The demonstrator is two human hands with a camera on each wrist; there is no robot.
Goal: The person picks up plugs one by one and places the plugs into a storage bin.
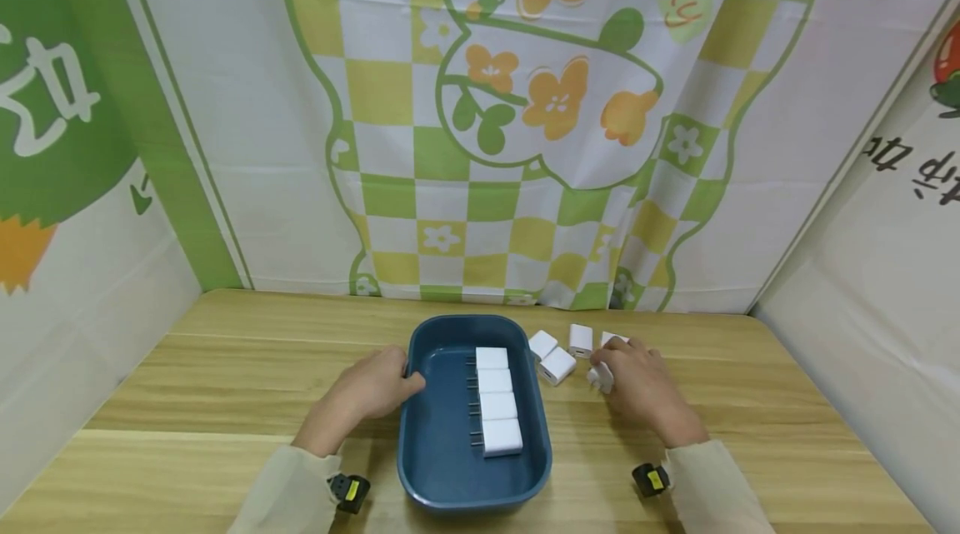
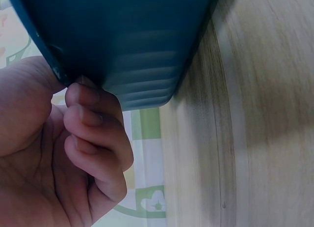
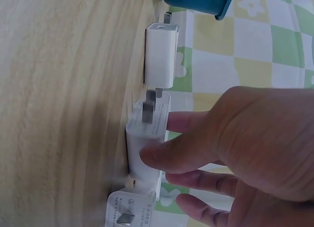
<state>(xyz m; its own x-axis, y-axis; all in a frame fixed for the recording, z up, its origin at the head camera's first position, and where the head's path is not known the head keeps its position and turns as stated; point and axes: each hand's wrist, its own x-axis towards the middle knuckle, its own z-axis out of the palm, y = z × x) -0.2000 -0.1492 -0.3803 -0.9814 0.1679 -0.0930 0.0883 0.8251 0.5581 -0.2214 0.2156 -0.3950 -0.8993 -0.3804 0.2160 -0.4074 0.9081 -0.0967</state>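
Head view: A person in pale sleeves grips a blue tub [image 1: 442,451] on a wood-grain surface [image 1: 187,384], the left hand [image 1: 367,388] with its thumb over the rim and its other fingers curled against the outer wall. The right hand [image 1: 637,380] pinches a white charger [image 3: 139,151] between thumb and fingers, just above the surface to the tub's right. Four white chargers [image 1: 497,406] stand in a row inside the tub along its right side, prongs pointing left. Loose chargers [image 1: 581,341] lie between the tub and the right hand, one partly hidden by the fingers.

Right wrist view: Small grey Chinese print and round marks surround the prong of a charger [image 3: 128,210] at the lower edge, too fine to read with certainty; print on the held one is blurred.

Orange-red lettering on the checkered curtain [image 1: 435,126] behind reads "Lucky." White characters [image 1: 63,76] mark the green cloth at left; black ones [image 1: 937,176] run off frame at right. Yellow labels on the two black wrist cameras [image 1: 349,492] are too small to make out.
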